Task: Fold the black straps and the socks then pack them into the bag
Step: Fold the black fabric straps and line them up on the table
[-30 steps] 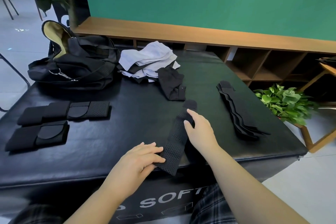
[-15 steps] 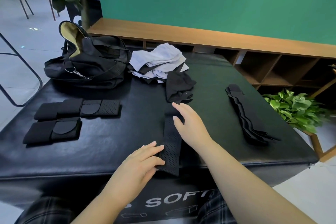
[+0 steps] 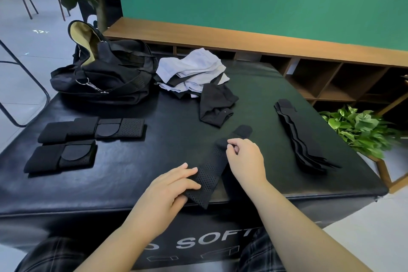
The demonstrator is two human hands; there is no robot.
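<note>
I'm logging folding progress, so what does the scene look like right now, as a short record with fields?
surface: black padded table
left hand: presses the near end of the strap
right hand: pinches the strap further up
folded straps: two, at left
unfolded straps: stacked at right
socks: unfolded pile, far centre
bag: open, far left

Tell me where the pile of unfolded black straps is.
The unfolded black straps lie on the black table's right side, beyond the right hand, near the potted plant.

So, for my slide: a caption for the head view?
Both hands fold a black perforated strap on the padded table, left hand pressing, right hand pinching.
</note>
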